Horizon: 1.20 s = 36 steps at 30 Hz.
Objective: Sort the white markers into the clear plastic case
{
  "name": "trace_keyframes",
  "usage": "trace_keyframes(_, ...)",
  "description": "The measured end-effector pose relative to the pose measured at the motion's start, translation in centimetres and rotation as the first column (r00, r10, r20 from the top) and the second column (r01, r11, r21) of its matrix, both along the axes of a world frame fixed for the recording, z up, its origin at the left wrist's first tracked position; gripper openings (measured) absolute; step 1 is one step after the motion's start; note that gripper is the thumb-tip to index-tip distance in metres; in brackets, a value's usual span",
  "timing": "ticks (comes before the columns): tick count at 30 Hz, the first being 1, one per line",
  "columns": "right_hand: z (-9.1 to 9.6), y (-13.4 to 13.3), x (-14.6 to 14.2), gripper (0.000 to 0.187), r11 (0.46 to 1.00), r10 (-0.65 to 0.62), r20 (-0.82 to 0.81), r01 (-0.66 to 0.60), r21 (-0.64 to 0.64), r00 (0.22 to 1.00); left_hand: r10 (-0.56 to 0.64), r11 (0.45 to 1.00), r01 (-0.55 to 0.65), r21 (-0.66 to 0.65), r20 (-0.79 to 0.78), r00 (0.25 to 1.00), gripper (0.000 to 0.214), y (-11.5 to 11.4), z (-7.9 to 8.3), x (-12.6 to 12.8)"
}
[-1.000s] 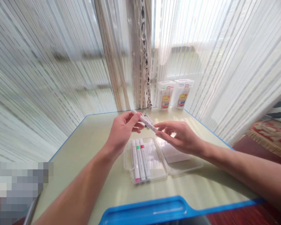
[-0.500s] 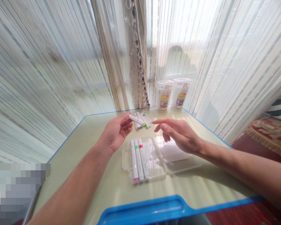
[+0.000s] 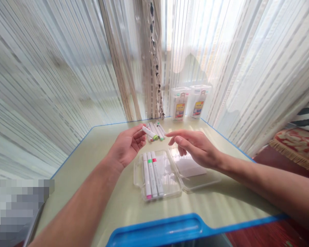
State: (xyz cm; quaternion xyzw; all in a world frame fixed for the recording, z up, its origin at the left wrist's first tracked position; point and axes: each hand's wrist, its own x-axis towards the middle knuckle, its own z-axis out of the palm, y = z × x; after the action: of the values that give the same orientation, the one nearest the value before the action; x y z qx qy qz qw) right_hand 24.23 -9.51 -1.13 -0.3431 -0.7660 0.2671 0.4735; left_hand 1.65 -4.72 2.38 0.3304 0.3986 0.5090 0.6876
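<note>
Left hand [image 3: 126, 144] still pinching green-tipped marker [image 3: 149, 132], right hand [image 3: 199, 148] now off it

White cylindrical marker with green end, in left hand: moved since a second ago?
Yes, leftward: the white marker with green end now sits farther left relative to the open clear plastic case.

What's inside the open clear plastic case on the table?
Three slim white markers in its left half, and a white sheet in the right half, partly hidden by the right hand. Anything beneath them can't be seen.
</note>
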Motion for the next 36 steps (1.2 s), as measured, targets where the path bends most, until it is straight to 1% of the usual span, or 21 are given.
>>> trace_keyframes(3,0.0,0.0,-0.1,0.034,0.999,-0.005,0.002,0.004,0.034,1.0,-0.016,0.997,0.021,0.072,-0.082,0.997,0.011,-0.2,-0.2,0.2)
trace_keyframes(5,-0.2,-0.2,-0.1,0.032,0.993,0.001,0.027,-0.005,0.119,1.0,-0.023,0.989,0.046,0.143,-0.162,0.987,0.011,-0.4,-0.4,0.4)
trace_keyframes(6,-0.2,-0.3,-0.2,0.035,0.984,0.009,0.047,-0.018,0.178,0.999,-0.029,0.983,0.064,0.173,-0.2,0.979,0.012,-0.5,-0.6,0.5)
trace_keyframes(9,-0.4,-0.9,-0.4,0.046,0.932,0.031,0.113,-0.07,0.356,0.993,-0.051,0.966,0.121,0.228,-0.292,0.955,0.016,-0.8,-0.8,0.9)
trace_keyframes(11,-0.3,-1.4,-0.6,0.042,0.899,0.016,0.153,-0.081,0.431,0.988,-0.054,0.961,0.139,0.24,-0.33,0.943,0.021,-0.9,-1.0,1.0)
trace_keyframes(13,-0.2,-1.7,-0.7,0.034,0.878,0.0,0.189,-0.091,0.471,0.982,-0.062,0.961,0.151,0.233,-0.353,0.934,0.025,-1.0,-1.0,1.1)
trace_keyframes(15,0.0,-1.8,-0.8,0.027,0.865,0.001,0.22,-0.111,0.49,0.976,-0.077,0.961,0.169,0.221,-0.371,0.925,0.03,-1.1,-1.1,1.2)
trace_keyframes(17,0.1,-1.9,-0.9,0.024,0.854,0.002,0.239,-0.126,0.505,0.971,-0.097,0.957,0.194,0.215,-0.392,0.915,0.033,-1.1,-1.3,1.2)
trace_keyframes(20,0.2,-2.1,-1.0,0.021,0.841,-0.023,0.255,-0.119,0.527,0.967,-0.084,0.935,0.231,0.269,-0.465,0.881,0.032,-1.0,-1.6,1.1)
trace_keyframes(21,0.3,-2.2,-1.0,0.02,0.835,-0.037,0.252,-0.108,0.54,0.967,-0.059,0.919,0.246,0.309,-0.508,0.86,0.029,-0.9,-1.7,1.1)
trace_keyframes(23,0.4,-2.6,-1.1,0.017,0.815,-0.075,0.232,-0.075,0.575,0.97,0.015,0.872,0.287,0.395,-0.609,0.793,0.024,-0.7,-1.8,1.0)
trace_keyframes(25,0.6,-3.0,-1.1,0.015,0.794,-0.116,0.207,-0.035,0.607,0.971,0.085,0.835,0.326,0.443,-0.69,0.719,0.03,-0.6,-1.9,0.8)
trace_keyframes(26,0.6,-3.1,-1.1,0.014,0.789,-0.132,0.2,-0.019,0.614,0.971,0.108,0.829,0.335,0.447,-0.716,0.689,0.034,-0.5,-1.9,0.7)
trace_keyframes(28,0.8,-3.4,-1.1,0.013,0.796,-0.138,0.194,-0.008,0.605,0.971,0.13,0.833,0.338,0.438,-0.748,0.651,0.039,-0.4,-1.8,0.7)
trace_keyframes(30,0.9,-3.5,-1.1,0.013,0.815,-0.112,0.19,-0.02,0.579,0.975,0.131,0.836,0.349,0.424,-0.771,0.623,0.042,-0.4,-1.8,0.6)
trace_keyframes(33,0.8,-3.6,-1.2,0.012,0.839,-0.059,0.205,-0.063,0.54,0.977,0.116,0.819,0.404,0.407,-0.808,0.577,0.045,-0.5,-1.9,0.7)
trace_keyframes(36,0.5,-3.7,-1.3,0.011,0.854,-0.001,0.257,-0.133,0.503,0.966,0.094,0.806,0.461,0.372,-0.849,0.52,0.047,-0.5,-2.2,0.8)
